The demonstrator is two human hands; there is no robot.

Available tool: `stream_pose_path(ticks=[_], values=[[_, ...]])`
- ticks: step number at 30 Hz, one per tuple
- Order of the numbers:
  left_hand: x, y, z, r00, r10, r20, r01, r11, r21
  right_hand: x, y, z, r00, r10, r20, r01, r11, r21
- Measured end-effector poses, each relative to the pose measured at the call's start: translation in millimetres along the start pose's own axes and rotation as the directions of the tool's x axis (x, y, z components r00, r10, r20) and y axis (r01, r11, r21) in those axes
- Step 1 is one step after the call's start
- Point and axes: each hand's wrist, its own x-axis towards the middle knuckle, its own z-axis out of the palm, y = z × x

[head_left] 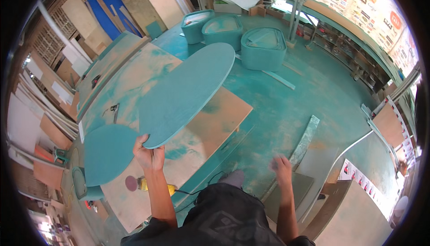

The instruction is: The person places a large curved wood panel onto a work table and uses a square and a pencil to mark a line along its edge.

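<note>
My left hand (150,155) is closed on the near end of a teal oval panel (186,94), which is tilted up above the worktable (228,111). Lower on the left, a second teal rounded panel (109,153) lies on the table and extends past its edge. Partly hidden behind my left forearm is a yellow disc sander (171,188), its round brownish pad (131,183) showing. My right hand (281,164) hangs away from the table on the right, holding nothing that I can make out; motion blurs its fingers.
Several teal tub-shaped pieces (263,51) stand on the dusty floor beyond the table. A dark hand tool (115,111) lies on the table. Boards and a box-like wooden piece (354,214) crowd my right side. A black cord (190,193) runs from the sander toward my legs.
</note>
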Motion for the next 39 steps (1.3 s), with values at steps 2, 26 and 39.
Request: stream_pose_path(ticks=[2,26,39], values=[[19.4,-8.3,-5.7,0.989,-0.115,0.091,0.118,0.992,-0.034,1.0,-38.5,43.0,0.998,-0.049,0.030,0.047,0.997,0.060],[297.3,-376.6,151.3,0.887,-0.401,0.231,0.385,0.916,0.110,354.2,-289.2,78.9,0.884,-0.247,0.397,0.043,0.889,0.456],[392.6,-496.1,201.0,0.986,-0.060,-0.159,0.068,0.996,0.050,577.1,-377.9,-4.4,0.775,-0.124,0.619,-0.204,0.879,0.431]])
